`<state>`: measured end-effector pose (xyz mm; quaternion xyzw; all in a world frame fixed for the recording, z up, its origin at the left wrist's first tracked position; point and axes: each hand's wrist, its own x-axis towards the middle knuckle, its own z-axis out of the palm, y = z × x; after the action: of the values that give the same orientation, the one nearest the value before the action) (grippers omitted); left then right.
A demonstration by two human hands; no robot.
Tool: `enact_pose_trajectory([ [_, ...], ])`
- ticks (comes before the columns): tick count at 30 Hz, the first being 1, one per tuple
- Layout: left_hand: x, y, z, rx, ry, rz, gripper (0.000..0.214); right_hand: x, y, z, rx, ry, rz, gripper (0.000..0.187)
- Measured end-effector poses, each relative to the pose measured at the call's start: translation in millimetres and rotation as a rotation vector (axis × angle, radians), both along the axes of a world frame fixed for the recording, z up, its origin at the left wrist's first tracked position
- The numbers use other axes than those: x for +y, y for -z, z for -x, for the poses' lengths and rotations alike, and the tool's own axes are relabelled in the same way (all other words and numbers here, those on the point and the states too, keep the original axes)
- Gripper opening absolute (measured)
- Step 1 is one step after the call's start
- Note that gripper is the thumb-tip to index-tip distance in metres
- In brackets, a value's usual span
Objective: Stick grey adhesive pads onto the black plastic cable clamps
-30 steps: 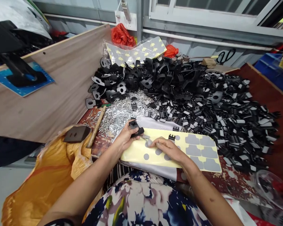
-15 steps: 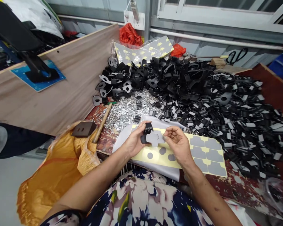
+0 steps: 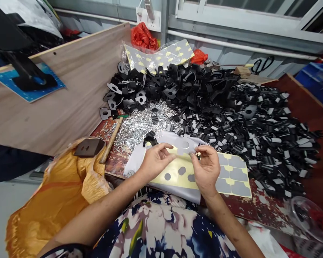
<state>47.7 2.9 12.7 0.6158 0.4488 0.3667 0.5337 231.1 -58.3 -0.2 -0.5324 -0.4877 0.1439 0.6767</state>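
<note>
My left hand [image 3: 156, 161] is over the yellow backing sheet [image 3: 174, 181], thumb and forefinger apart with nothing between them. Just beyond its knuckles is a black plastic clip [image 3: 150, 139]; I cannot tell whether the hand touches it. My right hand [image 3: 206, 165] is closed in a pinch at the edge of a thin grey sticker [image 3: 187, 147] with a round mark in it. A small dark part [image 3: 197, 156] shows by the right fingertips, mostly hidden. Grey stickers [image 3: 238, 175] remain on the sheet's right end, and several grey discs [image 3: 167, 176] lie on its near part.
Beyond the hands lie a heap of black parts [image 3: 193, 82], a pile of silver pins [image 3: 140, 125] and many small black clips [image 3: 258, 143]. A wooden-handled tool [image 3: 111, 139] and dark block [image 3: 90, 147] are left. A wooden board [image 3: 78, 71] stands left; a clear tub [image 3: 304, 215] is right.
My left hand has let go of the sticker and black clip it held, and its fingers have parted. The sticker is now at my right fingertips. The view has shifted slightly.
</note>
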Motion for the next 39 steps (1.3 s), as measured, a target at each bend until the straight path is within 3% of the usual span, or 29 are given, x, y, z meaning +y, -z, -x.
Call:
enact_pose_trajectory([
  [6,-13,4.9,-23,-0.387,0.029,0.493,0.041,-6,6.3,7,-0.212,0.049,0.025,0.017],
  [14,-13,0.6,-13,-0.436,0.094,0.696,0.029,-7,-2.2,-22,-0.52,0.175,-0.039,0.026],
  [16,-11,5.2,-6,-0.251,0.192,0.637,0.024,-5,-3.7,-35,-0.496,0.184,0.004,0.023],
  [19,-5,16.4,-4,0.231,0.312,0.249,0.025,-4,0.1,-44,-0.369,0.127,0.079,0.015],
  [22,3,27.9,-11,0.507,0.28,-0.043,0.042,-6,7.5,-40,-0.265,0.076,0.098,0.01],
  [28,5,32.8,-13,0.587,0.172,-0.116,0.053,-14,18.5,-27,-0.214,0.009,0.089,0.008],
  [33,2,15.1,23,0.674,0.085,-0.178,0.044,-18,21.8,-37,-0.077,0.007,0.136,0.013],
  [37,28,-0.6,46,0.99,-0.121,-0.185,0.049,-17,15.3,-43,0.089,-0.044,0.201,0.02],
  [39,44,0.8,41,1.007,-0.143,-0.155,0.051,-15,11.8,-42,0.157,-0.076,0.22,0.021],
])
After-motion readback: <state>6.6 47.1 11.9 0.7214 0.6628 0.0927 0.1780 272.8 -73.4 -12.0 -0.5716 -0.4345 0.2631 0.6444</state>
